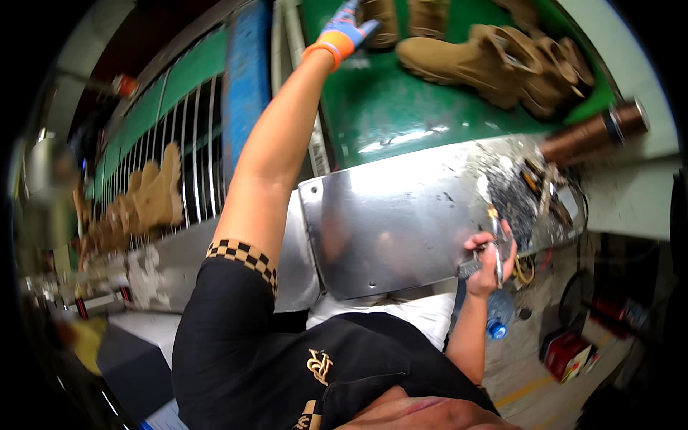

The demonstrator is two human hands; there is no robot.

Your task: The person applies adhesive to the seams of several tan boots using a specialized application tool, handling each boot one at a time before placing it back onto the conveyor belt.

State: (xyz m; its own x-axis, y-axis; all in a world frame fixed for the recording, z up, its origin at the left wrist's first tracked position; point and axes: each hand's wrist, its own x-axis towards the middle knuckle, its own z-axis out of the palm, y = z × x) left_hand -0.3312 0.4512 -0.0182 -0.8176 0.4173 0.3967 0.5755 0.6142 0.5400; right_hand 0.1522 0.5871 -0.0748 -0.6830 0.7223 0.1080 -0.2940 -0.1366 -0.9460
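Note:
My left hand (pixel 347 30), in a blue glove with an orange cuff, stretches far forward over the green surface. Its thumb stands apart from the fingers, and the fingertips run to the picture's top edge. Right beside it stands a tan boot (pixel 380 23); whether the glove touches it I cannot tell. My bare right hand (pixel 491 259) is closed around a slim metal hand tool (pixel 496 236) with a brass-coloured tip, above the right end of the metal worktop (pixel 390 229). The tool's exact kind is unclear.
More tan boots (pixel 473 64) lie on the green conveyor belt (pixel 380 122). A brown cylindrical flask (pixel 595 133) and small tools (pixel 541 183) sit at the worktop's right end. Boots also stand on a rack (pixel 154 190) to the left. A plastic bottle (pixel 499 315) is below, right.

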